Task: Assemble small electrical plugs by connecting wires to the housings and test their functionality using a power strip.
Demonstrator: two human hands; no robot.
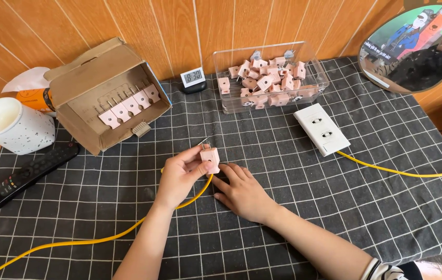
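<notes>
My left hand (pixel 179 173) grips a small pink plug (pixel 210 157) with metal prongs pointing up and away, held just above the checked cloth. A yellow cable (pixel 101 239) runs from under this hand to the lower left. My right hand (pixel 241 192) lies flat on the cloth beside it, fingertips touching the base of the plug and holding nothing. A white double socket (pixel 322 128) lies to the right, with a second stretch of yellow cable (pixel 402 172) leading off to the right edge.
A clear plastic box (pixel 270 78) of several pink plugs stands at the back. An open cardboard box (pixel 109 96) holds a row of pink plugs at left. A speckled white mug (pixel 11 126), black remote (pixel 26 173), small digital clock (pixel 193 79) and round mirror (pixel 418 46) surround the cloth.
</notes>
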